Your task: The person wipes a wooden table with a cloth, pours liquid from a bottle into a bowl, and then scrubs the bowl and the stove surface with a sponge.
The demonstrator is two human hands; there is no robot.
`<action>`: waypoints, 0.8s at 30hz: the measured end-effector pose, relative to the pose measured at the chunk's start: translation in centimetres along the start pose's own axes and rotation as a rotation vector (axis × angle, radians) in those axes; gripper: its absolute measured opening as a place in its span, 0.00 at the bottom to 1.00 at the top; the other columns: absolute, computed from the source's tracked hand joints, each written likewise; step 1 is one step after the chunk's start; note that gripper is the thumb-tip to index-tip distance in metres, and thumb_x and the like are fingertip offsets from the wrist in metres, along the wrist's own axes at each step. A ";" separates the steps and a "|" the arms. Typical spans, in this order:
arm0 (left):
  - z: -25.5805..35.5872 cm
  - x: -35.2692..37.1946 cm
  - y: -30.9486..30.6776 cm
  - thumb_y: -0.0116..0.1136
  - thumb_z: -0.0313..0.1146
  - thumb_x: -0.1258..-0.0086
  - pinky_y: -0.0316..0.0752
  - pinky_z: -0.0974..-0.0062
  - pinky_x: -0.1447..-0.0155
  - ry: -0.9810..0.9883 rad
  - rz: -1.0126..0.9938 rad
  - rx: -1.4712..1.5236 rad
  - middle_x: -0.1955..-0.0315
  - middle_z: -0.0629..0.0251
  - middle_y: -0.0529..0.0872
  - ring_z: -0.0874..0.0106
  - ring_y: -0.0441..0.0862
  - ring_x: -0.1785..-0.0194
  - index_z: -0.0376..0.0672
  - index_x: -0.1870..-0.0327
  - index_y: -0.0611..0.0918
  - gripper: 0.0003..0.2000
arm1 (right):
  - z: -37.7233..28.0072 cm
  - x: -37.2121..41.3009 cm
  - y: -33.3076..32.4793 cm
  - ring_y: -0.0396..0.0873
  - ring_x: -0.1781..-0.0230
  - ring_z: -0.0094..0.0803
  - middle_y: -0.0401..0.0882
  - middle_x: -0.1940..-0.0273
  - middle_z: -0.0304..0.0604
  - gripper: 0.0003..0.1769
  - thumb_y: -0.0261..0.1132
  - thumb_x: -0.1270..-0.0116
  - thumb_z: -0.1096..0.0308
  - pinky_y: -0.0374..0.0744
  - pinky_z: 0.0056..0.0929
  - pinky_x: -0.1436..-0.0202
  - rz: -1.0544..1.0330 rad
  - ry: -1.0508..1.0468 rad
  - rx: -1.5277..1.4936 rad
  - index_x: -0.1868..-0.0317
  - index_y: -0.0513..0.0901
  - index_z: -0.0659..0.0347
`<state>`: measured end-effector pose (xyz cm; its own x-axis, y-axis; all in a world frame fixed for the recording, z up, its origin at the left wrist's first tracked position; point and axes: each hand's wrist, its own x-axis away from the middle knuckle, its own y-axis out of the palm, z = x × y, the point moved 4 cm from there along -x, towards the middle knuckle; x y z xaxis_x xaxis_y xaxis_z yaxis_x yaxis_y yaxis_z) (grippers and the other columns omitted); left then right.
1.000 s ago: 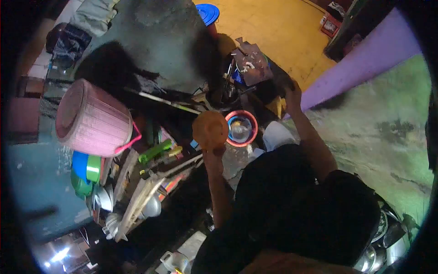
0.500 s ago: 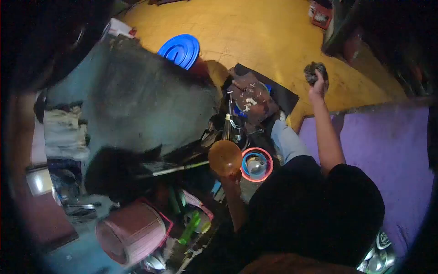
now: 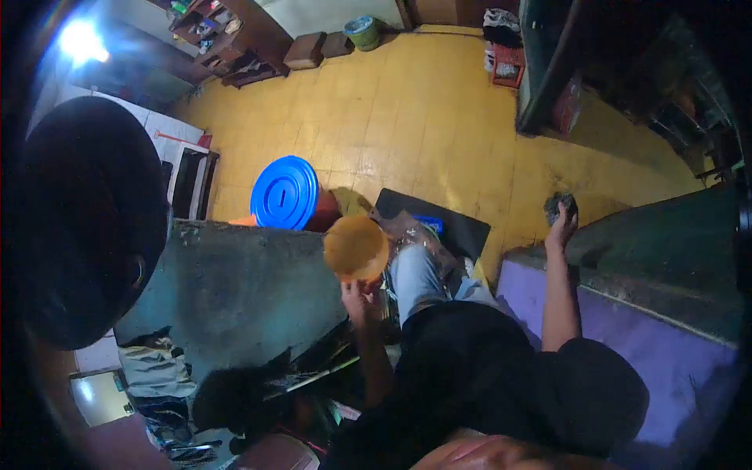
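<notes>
My left hand [image 3: 360,301] grips a round orange plastic bowl [image 3: 355,249] by its near edge and holds it out in front of my left leg. Out to the right, over the yellow floor, my right hand [image 3: 560,233] is wrapped round a dark grey, rough-looking clump [image 3: 558,205]; its exact kind cannot be made out. Beyond my feet lies a black mat [image 3: 468,236] with a brown sheet [image 3: 407,229] on it, partly hidden by the bowl and my leg.
A red bucket with a blue lid [image 3: 284,193] stands ahead on the left. A dark green partition top [image 3: 243,274] runs along my left, a purple wall [image 3: 627,352] along my right. Farther off are a green bin [image 3: 363,33], a red crate [image 3: 507,66] and wooden shelves [image 3: 243,39].
My view has lifted towards the room, and my legs have come forward over the brown sheet. The orange bowl has moved forward and left. Both hands keep their hold.
</notes>
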<state>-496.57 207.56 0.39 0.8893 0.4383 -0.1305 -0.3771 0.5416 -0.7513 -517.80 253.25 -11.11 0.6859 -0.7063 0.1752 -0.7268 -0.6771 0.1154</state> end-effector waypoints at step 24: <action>4.1 -48.7 24.1 0.49 0.28 0.30 0.81 0.68 0.56 -0.477 -0.232 1.304 0.55 0.48 0.77 0.61 0.82 0.57 0.41 0.36 0.66 0.21 | 8.8 -19.7 12.3 0.77 0.58 0.39 0.75 0.51 0.47 0.29 0.69 0.43 0.63 0.80 0.36 0.65 0.485 0.326 -0.041 0.40 0.71 0.55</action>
<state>-550.01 202.22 -8.74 0.8906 0.3039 0.3383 -0.4352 0.7853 0.4403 -539.92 256.97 -21.73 0.2319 -0.8291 0.5087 -0.9603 -0.2786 -0.0163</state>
